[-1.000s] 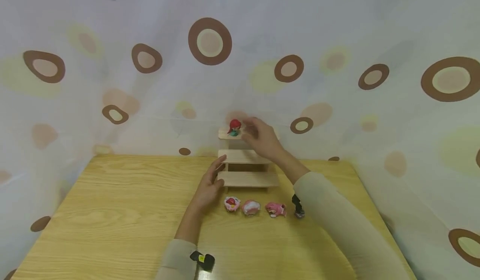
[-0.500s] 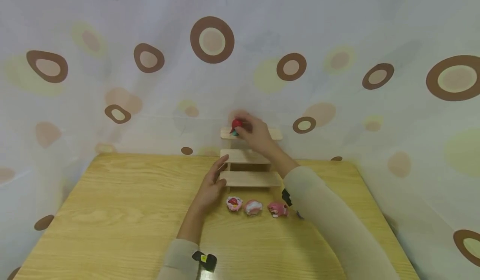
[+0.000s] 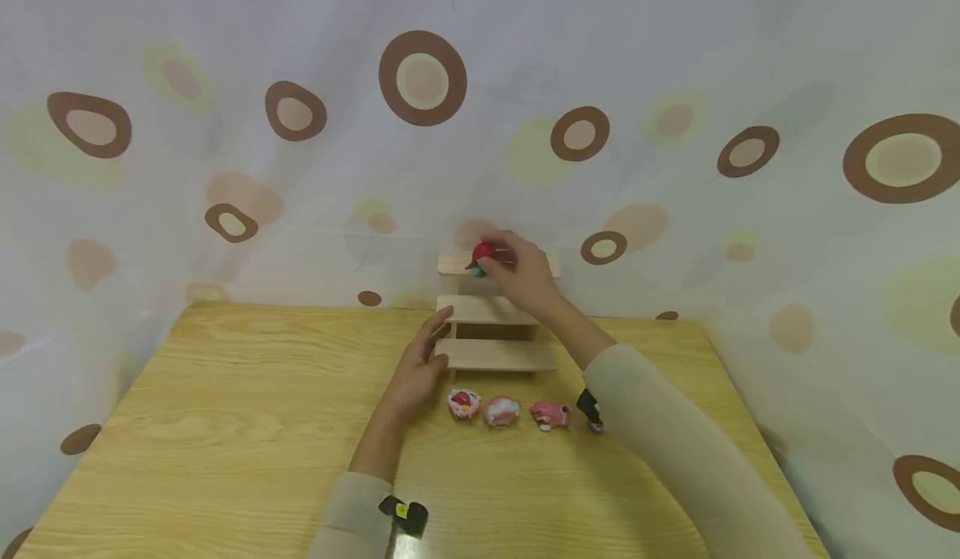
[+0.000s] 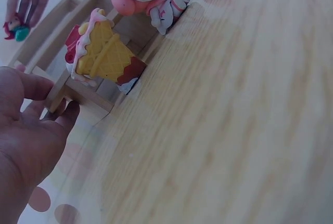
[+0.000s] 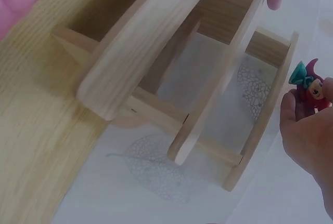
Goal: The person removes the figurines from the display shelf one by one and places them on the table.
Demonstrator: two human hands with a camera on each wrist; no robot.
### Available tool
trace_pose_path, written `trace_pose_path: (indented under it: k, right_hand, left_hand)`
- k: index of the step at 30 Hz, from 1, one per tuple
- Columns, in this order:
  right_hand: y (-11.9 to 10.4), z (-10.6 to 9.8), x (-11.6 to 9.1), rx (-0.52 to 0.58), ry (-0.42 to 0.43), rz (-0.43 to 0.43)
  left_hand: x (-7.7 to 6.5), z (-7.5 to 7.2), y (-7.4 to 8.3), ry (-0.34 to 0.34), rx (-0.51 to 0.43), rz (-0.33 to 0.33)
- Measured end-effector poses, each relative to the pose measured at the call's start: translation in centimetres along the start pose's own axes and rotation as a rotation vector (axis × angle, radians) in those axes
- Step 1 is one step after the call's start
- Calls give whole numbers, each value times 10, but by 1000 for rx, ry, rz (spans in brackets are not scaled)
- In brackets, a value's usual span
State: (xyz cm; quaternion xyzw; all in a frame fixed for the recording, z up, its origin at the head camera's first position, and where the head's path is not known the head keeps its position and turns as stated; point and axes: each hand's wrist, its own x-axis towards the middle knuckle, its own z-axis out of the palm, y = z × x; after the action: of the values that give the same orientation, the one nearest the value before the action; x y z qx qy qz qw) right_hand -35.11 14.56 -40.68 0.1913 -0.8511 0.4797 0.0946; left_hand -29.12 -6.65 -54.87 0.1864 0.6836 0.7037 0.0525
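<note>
My right hand [image 3: 525,276] pinches a small red-haired mermaid figurine [image 3: 483,252] with a teal tail at the top board of a three-tier wooden display stand [image 3: 498,355]. In the right wrist view the mermaid figurine [image 5: 312,86] shows its tail towards the top board; whether the two touch I cannot tell. My left hand [image 3: 416,376] holds the stand's left end. Thumb and fingers of the left hand [image 4: 31,135] lie about a board end in the left wrist view. A waffle-cone-shaped figurine [image 4: 106,52] stands in front of the stand.
On the table [image 3: 247,426], right of the cone, are a pink-and-white figurine [image 3: 502,411] and a pink figurine [image 3: 551,415]. A further small item [image 3: 596,427] is partly hidden by the right sleeve. A patterned cloth [image 3: 315,192] hangs behind the stand.
My right hand reached from beside the mermaid figurine and took hold of it. The figurine has since shifted slightly right along the top board. My left hand stays at the stand.
</note>
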Motion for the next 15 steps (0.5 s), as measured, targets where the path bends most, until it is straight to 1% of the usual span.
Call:
trace_pose_path:
  k: [3, 10, 15]
  right_hand:
    - [2, -6, -8, 19, 3, -2]
    - [12, -23, -31, -21, 34, -89]
    - [20, -32, -50, 27, 30, -104]
  left_hand:
    - [0, 0, 1, 0, 0, -10]
    - [1, 1, 1, 2, -1, 0]
    - [1, 3, 2, 7, -8, -2]
